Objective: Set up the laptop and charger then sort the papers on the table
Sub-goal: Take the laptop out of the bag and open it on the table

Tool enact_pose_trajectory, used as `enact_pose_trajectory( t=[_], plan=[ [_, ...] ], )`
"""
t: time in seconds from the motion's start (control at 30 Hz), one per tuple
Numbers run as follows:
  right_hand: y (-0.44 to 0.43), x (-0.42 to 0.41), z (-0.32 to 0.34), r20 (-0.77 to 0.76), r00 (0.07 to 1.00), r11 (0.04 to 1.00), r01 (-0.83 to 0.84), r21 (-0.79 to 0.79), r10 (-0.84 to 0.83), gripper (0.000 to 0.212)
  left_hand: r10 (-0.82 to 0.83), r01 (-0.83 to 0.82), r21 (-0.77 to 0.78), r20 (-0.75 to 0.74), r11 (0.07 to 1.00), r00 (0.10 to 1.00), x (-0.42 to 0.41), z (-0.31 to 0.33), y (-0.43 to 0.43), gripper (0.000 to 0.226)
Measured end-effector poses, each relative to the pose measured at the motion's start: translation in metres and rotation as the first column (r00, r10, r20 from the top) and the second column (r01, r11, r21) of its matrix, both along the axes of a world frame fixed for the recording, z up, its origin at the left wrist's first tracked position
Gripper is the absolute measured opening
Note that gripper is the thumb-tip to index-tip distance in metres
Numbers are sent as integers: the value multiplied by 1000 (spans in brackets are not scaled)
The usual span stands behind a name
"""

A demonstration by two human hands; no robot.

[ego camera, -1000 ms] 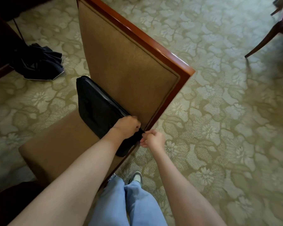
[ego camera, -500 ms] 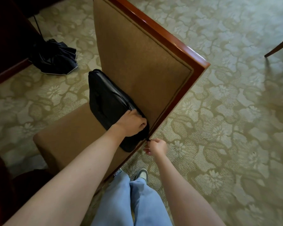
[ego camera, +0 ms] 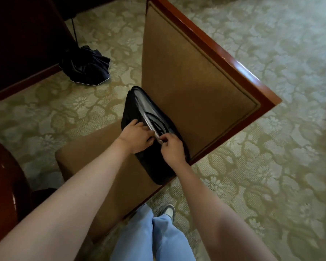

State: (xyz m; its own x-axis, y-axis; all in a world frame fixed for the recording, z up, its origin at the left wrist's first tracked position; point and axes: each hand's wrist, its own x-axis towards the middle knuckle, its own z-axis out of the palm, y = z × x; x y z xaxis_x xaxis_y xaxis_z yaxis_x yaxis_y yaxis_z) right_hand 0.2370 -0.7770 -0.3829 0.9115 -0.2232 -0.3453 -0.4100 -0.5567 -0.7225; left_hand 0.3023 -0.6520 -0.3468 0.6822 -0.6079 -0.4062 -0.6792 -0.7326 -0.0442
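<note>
Black laptop bag (ego camera: 151, 162) stands open on chair seat (ego camera: 94, 166), against backrest. Grey laptop (ego camera: 149, 119) edge pokes out between your fingers. Your right hand (ego camera: 172, 149) pinches laptop corner; your left hand (ego camera: 135, 137) grips bag's front flap.

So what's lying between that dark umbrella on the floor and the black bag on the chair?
In the head view, only bare patterned carpet lies between the umbrella and the bag, which leans on the chair back.
</note>
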Motion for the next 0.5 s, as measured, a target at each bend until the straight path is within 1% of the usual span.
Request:
enact_pose_trajectory(
  t=[0.07, 0.13, 0.17, 0.23, 0.27, 0.33, 0.37, 0.43, 0.5],
  plan=[
    [1, 14, -9, -132, 991, 1000, -24, 13, 26, 30, 32, -32, -66, 2, 997, 999, -4, -2, 11, 36],
    [-1, 24, -16, -263, 963, 998, -57, 23, 61, 41, 93, -93, -117, -7, 989, 996, -5, -3, 23, 35],
    [-2, 28, -18, -305, 949, 997, -79, 25, 83, 47, 134, -135, -139, -12, 981, 991, -5, -3, 28, 36],
    [-1, 35, -20, -352, 928, 991, -133, -15, 119, 56, 242, -243, -174, -26, 954, 970, -3, -4, 36, 38],
    [2, 38, -21, -374, 918, 983, -171, -65, 135, 57, 297, -298, -183, -30, 937, 954, -3, -5, 39, 37],
    [10, 44, -19, -418, 891, 945, -273, -179, 179, 52, 381, -378, -192, -25, 906, 924, -4, -8, 42, 31],
    [15, 47, -18, -428, 880, 927, -316, -204, 206, 46, 418, -415, -197, -29, 888, 908, -4, -11, 43, 26],
    [28, 53, -19, -423, 874, 910, -355, -216, 241, 42, 518, -517, -245, -66, 820, 853, -2, -14, 47, 21],
    [39, 57, -21, -410, 876, 884, -383, -269, 255, 49, 613, -620, -317, -137, 718, 778, 1, -15, 53, 26]
  ],
)
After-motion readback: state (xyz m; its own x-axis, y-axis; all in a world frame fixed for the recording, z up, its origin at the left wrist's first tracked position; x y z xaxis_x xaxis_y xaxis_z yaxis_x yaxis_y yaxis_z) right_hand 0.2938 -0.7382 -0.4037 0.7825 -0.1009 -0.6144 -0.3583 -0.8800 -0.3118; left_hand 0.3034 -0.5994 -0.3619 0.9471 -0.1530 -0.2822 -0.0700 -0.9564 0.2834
